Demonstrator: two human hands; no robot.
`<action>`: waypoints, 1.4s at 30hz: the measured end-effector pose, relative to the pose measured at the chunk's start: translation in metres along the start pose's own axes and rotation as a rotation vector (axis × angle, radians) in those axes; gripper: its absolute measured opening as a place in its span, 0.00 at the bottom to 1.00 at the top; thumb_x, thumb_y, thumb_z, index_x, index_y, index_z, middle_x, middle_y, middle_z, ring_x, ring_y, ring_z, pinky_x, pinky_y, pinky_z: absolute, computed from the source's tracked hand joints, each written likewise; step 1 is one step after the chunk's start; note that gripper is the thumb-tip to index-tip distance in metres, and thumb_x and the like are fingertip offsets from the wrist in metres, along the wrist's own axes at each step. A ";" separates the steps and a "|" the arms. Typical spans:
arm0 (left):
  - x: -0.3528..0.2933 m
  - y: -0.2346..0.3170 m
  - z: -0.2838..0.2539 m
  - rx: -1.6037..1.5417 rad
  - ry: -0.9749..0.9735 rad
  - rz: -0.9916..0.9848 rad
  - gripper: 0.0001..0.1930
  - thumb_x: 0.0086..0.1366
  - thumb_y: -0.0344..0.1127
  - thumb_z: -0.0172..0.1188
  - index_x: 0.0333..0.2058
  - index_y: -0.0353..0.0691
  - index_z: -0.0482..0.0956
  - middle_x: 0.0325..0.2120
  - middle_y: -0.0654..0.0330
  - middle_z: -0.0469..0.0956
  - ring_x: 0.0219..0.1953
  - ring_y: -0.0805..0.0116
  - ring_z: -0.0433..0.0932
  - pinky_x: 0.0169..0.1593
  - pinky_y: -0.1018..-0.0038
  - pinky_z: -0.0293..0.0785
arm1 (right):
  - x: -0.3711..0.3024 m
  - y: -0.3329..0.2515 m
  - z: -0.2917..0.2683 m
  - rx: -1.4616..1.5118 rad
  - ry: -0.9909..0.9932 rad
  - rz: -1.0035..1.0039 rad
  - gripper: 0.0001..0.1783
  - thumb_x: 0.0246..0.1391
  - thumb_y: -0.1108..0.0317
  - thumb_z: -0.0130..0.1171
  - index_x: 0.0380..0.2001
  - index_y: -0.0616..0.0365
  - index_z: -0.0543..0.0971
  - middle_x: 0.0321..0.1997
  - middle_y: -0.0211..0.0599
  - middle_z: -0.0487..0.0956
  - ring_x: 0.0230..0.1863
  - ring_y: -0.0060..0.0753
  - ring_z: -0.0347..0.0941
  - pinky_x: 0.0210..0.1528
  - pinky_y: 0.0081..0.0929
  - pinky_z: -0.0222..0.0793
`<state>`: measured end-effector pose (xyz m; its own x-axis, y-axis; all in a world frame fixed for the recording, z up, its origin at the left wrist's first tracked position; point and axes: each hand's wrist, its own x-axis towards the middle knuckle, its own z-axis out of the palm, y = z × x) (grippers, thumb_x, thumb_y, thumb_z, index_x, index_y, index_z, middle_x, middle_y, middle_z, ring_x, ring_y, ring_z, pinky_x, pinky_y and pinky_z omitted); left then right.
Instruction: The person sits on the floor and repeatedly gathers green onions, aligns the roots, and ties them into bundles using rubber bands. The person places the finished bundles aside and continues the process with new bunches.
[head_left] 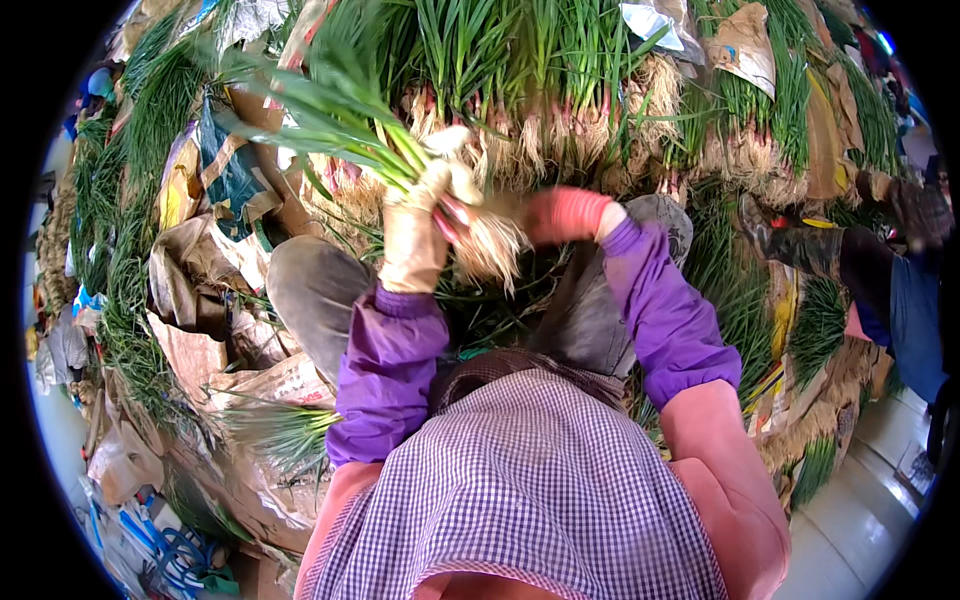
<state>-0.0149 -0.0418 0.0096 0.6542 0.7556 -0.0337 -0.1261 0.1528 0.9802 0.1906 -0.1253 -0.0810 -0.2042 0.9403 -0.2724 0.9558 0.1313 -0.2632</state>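
My left hand (415, 240), in a pale tan glove, is closed around a bunch of green garlic (488, 248). Its long leaves fan out up and to the left, blurred by motion, while reddish stem ends and pale, stringy roots hang to the right of the glove. Just beside those roots is my right hand (565, 214) in a red glove. Motion smears it and its fingers cannot be made out, so I cannot tell whether it touches the roots. Beyond both hands stands a dense row of green garlic (540, 90), leaves up and roots toward me.
Crumpled brown sacks (205, 290) lie to my left, beside more heaps of green leaves (125, 290). A small bunch (290, 435) rests near my left elbow. At the right, another person's leg in blue (915, 320) and a dark boot (760, 228) are close by.
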 end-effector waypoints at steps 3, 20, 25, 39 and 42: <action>0.025 -0.030 -0.021 -0.590 0.166 -0.284 0.15 0.65 0.35 0.56 0.49 0.36 0.74 0.20 0.67 0.72 0.14 0.78 0.67 0.20 0.80 0.69 | -0.002 -0.015 -0.028 0.498 0.353 0.555 0.32 0.51 0.43 0.55 0.53 0.52 0.73 0.46 0.47 0.78 0.51 0.44 0.73 0.54 0.34 0.67; 0.012 -0.070 0.023 -0.336 0.128 -0.482 0.10 0.65 0.39 0.57 0.34 0.37 0.76 0.16 0.65 0.73 0.10 0.76 0.67 0.10 0.82 0.58 | 0.024 -0.044 -0.025 0.542 0.909 0.516 0.10 0.55 0.61 0.56 0.30 0.55 0.79 0.26 0.44 0.78 0.30 0.49 0.75 0.32 0.36 0.70; 0.014 -0.048 0.025 -0.482 0.249 -0.397 0.09 0.64 0.35 0.58 0.29 0.35 0.75 0.18 0.62 0.75 0.12 0.77 0.67 0.13 0.81 0.61 | 0.040 -0.051 -0.029 0.403 1.044 0.492 0.09 0.55 0.61 0.56 0.26 0.54 0.77 0.24 0.44 0.76 0.29 0.51 0.73 0.31 0.39 0.70; -0.020 -0.055 0.022 -0.146 0.126 -0.309 0.11 0.66 0.39 0.56 0.29 0.38 0.75 0.11 0.72 0.62 0.09 0.80 0.58 0.12 0.81 0.55 | 0.029 -0.051 -0.036 0.500 0.808 0.428 0.20 0.56 0.51 0.55 0.30 0.59 0.75 0.22 0.40 0.74 0.25 0.35 0.72 0.31 0.32 0.70; -0.010 -0.056 0.025 -0.661 0.180 -0.641 0.09 0.65 0.39 0.56 0.31 0.40 0.74 0.12 0.72 0.63 0.09 0.80 0.59 0.11 0.81 0.55 | 0.070 -0.026 0.019 -0.171 0.701 0.810 0.15 0.57 0.56 0.52 0.26 0.57 0.72 0.20 0.41 0.72 0.22 0.42 0.71 0.27 0.39 0.68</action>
<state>0.0045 -0.0739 -0.0404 0.6272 0.4809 -0.6127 -0.2164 0.8633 0.4560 0.1471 -0.0688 -0.1105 0.6149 0.7308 0.2964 0.7804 -0.6180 -0.0953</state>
